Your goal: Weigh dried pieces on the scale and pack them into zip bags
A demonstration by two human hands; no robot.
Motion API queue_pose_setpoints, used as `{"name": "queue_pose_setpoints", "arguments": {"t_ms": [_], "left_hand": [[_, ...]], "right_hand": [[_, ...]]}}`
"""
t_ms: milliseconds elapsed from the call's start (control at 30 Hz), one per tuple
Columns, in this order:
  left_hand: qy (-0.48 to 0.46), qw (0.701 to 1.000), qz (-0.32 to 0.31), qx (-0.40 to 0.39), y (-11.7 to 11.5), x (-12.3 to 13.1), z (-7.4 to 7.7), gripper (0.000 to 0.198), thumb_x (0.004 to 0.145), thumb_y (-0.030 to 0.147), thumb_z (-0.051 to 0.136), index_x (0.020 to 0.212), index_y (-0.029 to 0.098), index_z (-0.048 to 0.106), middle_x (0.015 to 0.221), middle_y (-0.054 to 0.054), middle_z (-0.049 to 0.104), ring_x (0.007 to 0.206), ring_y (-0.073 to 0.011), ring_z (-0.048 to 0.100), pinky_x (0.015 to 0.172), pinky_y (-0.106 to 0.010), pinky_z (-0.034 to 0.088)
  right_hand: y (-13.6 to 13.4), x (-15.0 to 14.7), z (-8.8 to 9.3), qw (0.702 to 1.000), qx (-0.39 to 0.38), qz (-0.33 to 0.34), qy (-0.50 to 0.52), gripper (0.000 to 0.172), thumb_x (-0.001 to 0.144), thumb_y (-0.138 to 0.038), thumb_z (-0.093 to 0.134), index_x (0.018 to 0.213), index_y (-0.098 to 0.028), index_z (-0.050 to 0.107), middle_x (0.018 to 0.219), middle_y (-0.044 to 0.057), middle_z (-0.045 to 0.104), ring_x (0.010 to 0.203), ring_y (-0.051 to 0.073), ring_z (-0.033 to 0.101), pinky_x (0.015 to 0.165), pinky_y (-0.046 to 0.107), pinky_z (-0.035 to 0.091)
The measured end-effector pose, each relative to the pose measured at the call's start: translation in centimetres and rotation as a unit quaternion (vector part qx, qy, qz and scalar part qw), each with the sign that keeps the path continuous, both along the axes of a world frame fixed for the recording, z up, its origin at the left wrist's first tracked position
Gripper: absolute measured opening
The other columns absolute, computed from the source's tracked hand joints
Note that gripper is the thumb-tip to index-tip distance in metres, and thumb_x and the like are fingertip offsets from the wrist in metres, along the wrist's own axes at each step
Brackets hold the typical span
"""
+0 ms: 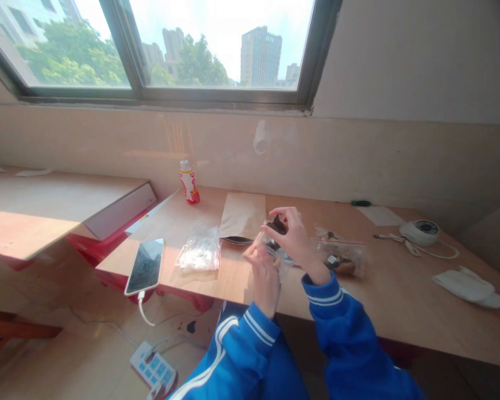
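Observation:
Above the table's front part, my right hand (296, 240) pinches a small, dark, curved piece (279, 223) whose kind I cannot make out. Just below it, my left hand (265, 278) is closed on a clear plastic bag (285, 270), partly hidden behind the fingers. The dark piece is close to the bag's top; whether it touches the bag is unclear. Behind my hands lies a kraft paper bag (244, 214), its dark mouth toward me. To the right rests a clear zip bag (345, 262) with dark and brown pieces inside.
Left of my hands lie clear plastic bags (199, 251) and a charging phone (145, 268) at the table edge. A red-and-white bottle (189, 183) stands behind. At right are a white dome camera (420, 232) with cable and a crumpled white wrapper (469, 286).

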State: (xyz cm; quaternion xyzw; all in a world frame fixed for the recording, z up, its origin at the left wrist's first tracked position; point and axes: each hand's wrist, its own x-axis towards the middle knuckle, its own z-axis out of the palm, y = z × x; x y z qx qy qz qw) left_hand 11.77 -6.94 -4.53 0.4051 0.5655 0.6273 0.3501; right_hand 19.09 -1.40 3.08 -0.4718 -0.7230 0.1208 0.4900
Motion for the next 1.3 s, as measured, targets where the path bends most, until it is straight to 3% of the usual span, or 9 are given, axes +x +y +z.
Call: {"name": "queue_pose_setpoints", "arguments": {"t_ms": [167,300,467,667,767,900,1033,1133,1300], "left_hand": [[-0.030,0.999,-0.002,0.036,-0.2,-0.2,1.3,0.049,0.094,0.052,0.024,0.127,0.017,0.035,0.138,-0.021,0.043,0.126,-0.0276,0.048,0.102,-0.048,0.040],[-0.034,0.998,0.008,0.053,0.2,0.0,1.9,0.049,0.095,0.049,0.025,0.131,0.016,0.032,0.142,-0.021,0.038,0.131,-0.0269,0.042,0.108,-0.048,0.033],[-0.073,0.993,0.018,0.091,0.3,0.8,2.3,0.046,0.095,0.047,0.027,0.132,0.019,0.028,0.149,-0.019,0.029,0.133,-0.0250,0.039,0.108,-0.044,0.035],[-0.059,0.989,-0.015,0.131,0.0,0.1,1.1,0.027,0.096,0.043,0.030,0.111,0.022,0.040,0.150,-0.013,0.031,0.139,-0.0210,0.030,0.113,-0.044,0.025],[-0.070,0.989,-0.009,0.131,1.1,-1.4,0.8,0.033,0.093,0.043,0.041,0.118,0.023,0.038,0.147,-0.014,0.035,0.137,-0.0210,0.033,0.111,-0.042,0.028],[-0.109,0.982,-0.122,0.096,2.5,-3.3,1.0,0.041,0.089,0.046,0.050,0.120,0.018,0.046,0.124,-0.013,0.058,0.117,-0.0226,0.055,0.095,-0.035,0.045],[-0.127,0.973,-0.173,0.085,2.4,-3.8,1.5,0.036,0.086,0.047,0.053,0.105,0.017,0.056,0.080,-0.004,0.065,0.071,-0.0156,0.064,0.062,-0.024,0.050],[-0.136,0.973,-0.163,0.090,1.9,-3.5,2.0,0.031,0.086,0.048,0.052,0.092,0.018,0.057,0.065,0.003,0.055,0.048,-0.0091,0.050,0.046,-0.021,0.041],[-0.090,0.988,-0.064,0.111,1.5,-3.2,2.2,0.027,0.086,0.045,0.053,0.086,0.018,0.059,0.067,0.002,0.055,0.063,-0.0109,0.054,0.061,-0.021,0.045]], "right_hand": [[-2.0,0.9,0.9,0.988,-0.086,0.131,-0.010,0.038,0.085,-0.046,0.056,0.116,-0.024,0.056,0.111,0.007,0.063,0.096,0.021,0.061,0.085,0.036,0.050],[-3.6,2.6,-0.3,0.992,-0.087,0.064,0.067,0.043,0.088,-0.051,0.050,0.123,-0.025,0.052,0.128,0.009,0.056,0.115,0.024,0.055,0.096,0.041,0.045],[-5.4,2.0,-4.4,0.962,-0.181,-0.024,0.202,0.068,0.075,-0.052,0.066,0.131,-0.024,0.041,0.131,0.014,0.054,0.114,0.028,0.057,0.090,0.044,0.050],[-5.9,0.7,-5.2,0.918,-0.148,0.016,0.367,0.043,0.083,-0.045,0.058,0.117,-0.025,0.042,0.131,0.013,0.058,0.113,0.023,0.059,0.091,0.041,0.051],[-6.3,1.3,-4.7,0.905,-0.148,0.046,0.397,0.031,0.082,-0.044,0.061,0.101,-0.025,0.046,0.133,0.013,0.057,0.110,0.023,0.062,0.090,0.041,0.052],[-6.9,2.3,-4.4,0.911,-0.158,0.077,0.374,0.024,0.083,-0.042,0.061,0.096,-0.023,0.057,0.135,0.012,0.055,0.117,0.025,0.058,0.095,0.041,0.049],[-6.7,2.6,-4.9,0.902,-0.157,0.088,0.394,0.047,0.081,-0.041,0.064,0.124,-0.026,0.051,0.144,0.012,0.045,0.108,0.025,0.063,0.092,0.041,0.052],[-6.1,2.5,-5.7,0.884,-0.156,0.065,0.437,0.052,0.079,-0.044,0.066,0.124,-0.026,0.049,0.139,0.012,0.050,0.104,0.025,0.065,0.088,0.042,0.053],[-5.4,2.0,-6.7,0.890,-0.148,-0.070,0.425,0.044,0.082,-0.056,0.056,0.094,-0.015,0.066,0.099,0.013,0.073,0.092,0.027,0.068,0.077,0.037,0.054]]}}
